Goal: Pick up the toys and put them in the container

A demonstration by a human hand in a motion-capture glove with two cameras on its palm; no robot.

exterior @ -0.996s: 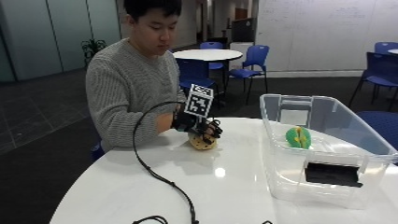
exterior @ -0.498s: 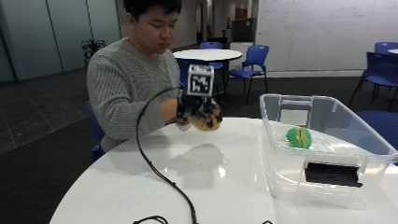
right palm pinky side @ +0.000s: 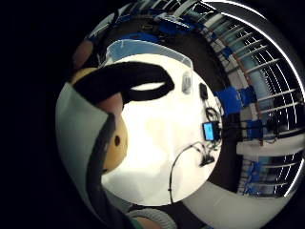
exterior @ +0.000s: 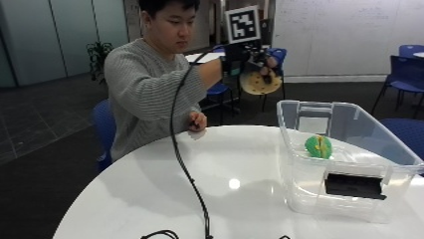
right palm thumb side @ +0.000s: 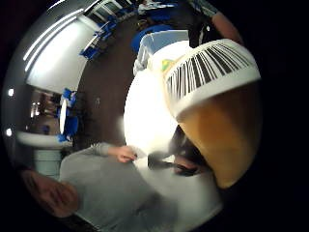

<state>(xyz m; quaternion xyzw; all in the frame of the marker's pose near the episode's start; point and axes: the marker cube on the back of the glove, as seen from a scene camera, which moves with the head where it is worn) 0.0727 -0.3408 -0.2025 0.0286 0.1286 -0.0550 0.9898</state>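
A round, tan cookie-shaped toy [exterior: 260, 82] dotted with dark chips hangs in the air above the white tabletop [exterior: 218, 184], short of the clear plastic container [exterior: 344, 154], clamped in the fingers of the person's gloved right hand [exterior: 255, 60]. In the thumb-side palm view the toy shows a white ridged rim over a smooth tan body, which suggests light, stiff moulded plastic that could slip if pinched only at its edge; a hold across the rim looks safest. A green and yellow toy [exterior: 318, 146] already lies on the floor of the thin-walled, rectangular container. The person's bare hand [exterior: 197, 121] rests at the tabletop's edge.
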